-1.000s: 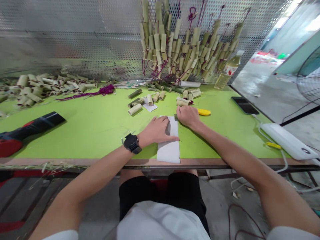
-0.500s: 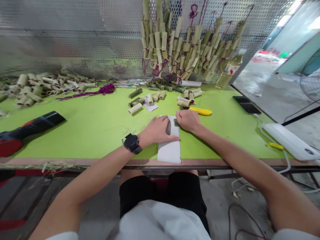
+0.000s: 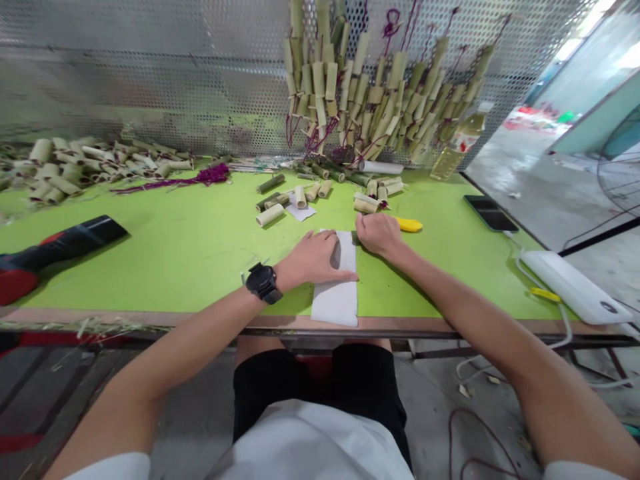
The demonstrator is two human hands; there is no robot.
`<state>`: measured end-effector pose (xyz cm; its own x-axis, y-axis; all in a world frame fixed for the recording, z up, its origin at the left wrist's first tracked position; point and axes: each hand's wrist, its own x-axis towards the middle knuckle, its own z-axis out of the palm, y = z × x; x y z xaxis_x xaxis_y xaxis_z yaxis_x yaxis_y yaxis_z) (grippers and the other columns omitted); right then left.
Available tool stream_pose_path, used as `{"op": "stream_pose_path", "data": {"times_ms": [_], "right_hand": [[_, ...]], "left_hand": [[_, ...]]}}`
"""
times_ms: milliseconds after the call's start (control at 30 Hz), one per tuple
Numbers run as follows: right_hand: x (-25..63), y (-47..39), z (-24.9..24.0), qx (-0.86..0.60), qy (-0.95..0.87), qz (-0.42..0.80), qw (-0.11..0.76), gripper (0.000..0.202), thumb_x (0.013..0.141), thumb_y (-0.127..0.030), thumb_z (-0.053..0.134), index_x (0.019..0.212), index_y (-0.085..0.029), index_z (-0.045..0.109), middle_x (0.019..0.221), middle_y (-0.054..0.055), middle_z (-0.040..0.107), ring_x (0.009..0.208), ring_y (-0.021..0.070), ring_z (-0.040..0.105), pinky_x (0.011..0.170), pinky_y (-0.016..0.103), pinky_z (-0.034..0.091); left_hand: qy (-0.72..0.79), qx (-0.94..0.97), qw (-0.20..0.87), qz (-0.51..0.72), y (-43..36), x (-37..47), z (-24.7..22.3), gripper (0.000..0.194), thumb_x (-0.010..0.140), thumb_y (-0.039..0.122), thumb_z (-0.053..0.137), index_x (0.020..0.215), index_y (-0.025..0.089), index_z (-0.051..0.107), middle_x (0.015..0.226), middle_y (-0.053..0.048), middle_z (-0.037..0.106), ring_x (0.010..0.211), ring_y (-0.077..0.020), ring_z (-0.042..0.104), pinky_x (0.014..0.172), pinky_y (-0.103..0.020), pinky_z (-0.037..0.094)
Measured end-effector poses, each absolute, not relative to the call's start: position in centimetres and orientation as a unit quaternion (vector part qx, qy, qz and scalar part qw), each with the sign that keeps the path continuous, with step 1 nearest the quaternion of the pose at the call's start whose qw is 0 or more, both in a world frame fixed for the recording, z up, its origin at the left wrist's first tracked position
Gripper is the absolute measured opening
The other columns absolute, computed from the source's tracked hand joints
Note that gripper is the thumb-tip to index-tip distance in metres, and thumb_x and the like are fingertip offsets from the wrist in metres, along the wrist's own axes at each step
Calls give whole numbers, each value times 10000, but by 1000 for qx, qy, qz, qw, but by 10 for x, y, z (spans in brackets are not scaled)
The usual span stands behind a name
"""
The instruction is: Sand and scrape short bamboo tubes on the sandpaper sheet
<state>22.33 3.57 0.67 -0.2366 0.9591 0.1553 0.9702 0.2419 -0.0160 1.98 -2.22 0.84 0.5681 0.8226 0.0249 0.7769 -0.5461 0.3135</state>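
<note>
A strip of white paper (image 3: pixel 336 303) lies on the green table, reaching its front edge. My left hand (image 3: pixel 315 259) rests on the paper with its thumb spread from the fingers and a black watch on the wrist. Just right of the paper's upper end, my right hand (image 3: pixel 376 233) has its fingers curled closed; anything inside them is hidden. Behind it the yellow handle (image 3: pixel 409 225) of a tool sticks out. Cut bamboo pieces (image 3: pixel 367 205) lie just beyond.
Left: a black and red tool (image 3: pixel 75 243) and a bamboo pile (image 3: pixel 55 170). Purple string (image 3: pixel 213 175) lies near the mesh wall, where bamboo bundles (image 3: pixel 385 100) hang. Right: a bottle (image 3: pixel 457 152), a phone (image 3: pixel 490 213) and a white power bank (image 3: pixel 575 287).
My right hand has moved slightly up and away from the paper, covering more of the yellow-handled tool. The small dark piece beside its fingers no longer shows. My left hand stays on the paper.
</note>
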Motion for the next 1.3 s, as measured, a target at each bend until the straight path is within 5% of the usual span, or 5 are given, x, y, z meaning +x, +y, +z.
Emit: {"op": "stream_pose_path", "data": {"times_ms": [233,400,567,767,1300], "right_hand": [[224,33,8,-584,-809,-25,59,619,1211,-312,333,908,-119,837,915,202,835,797,275,736,704,378,416],[227,39,10,-607,-790,-20,80,664,1218,-288,270,887,-116,820,883,192,815,708,248,682,682,381,416],[222,31,9,-563,-824,-11,65,620,1212,-312,332,857,-139,810,830,168,796,698,236,673,681,369,404],[228,39,10,-607,-791,-24,71,658,1216,-294,284,894,-112,828,887,189,816,705,242,671,684,382,403],[225,34,16,-553,-832,5,40,624,1216,-320,340,848,-131,807,847,158,790,694,218,631,678,361,380]], "left_hand": [[466,867,150,90,-24,19,11,998,869,975,672,1461,171,650,1440,-221,754,1244,-459,717,1099,-545,533],[474,861,164,85,-26,19,13,1313,866,978,671,1806,122,340,1461,-239,768,1331,-509,706,1124,-554,512],[484,855,170,81,-26,20,10,1423,859,963,684,1882,138,137,1557,-227,739,1409,-508,692,1235,-580,448],[486,853,180,67,-27,21,14,1457,855,971,683,1875,84,139,1467,-237,782,1398,-502,700,1250,-555,442],[496,845,190,61,-28,20,17,1418,868,985,633,1869,93,168,1651,-243,671,1488,-513,637,1322,-592,380]]}}
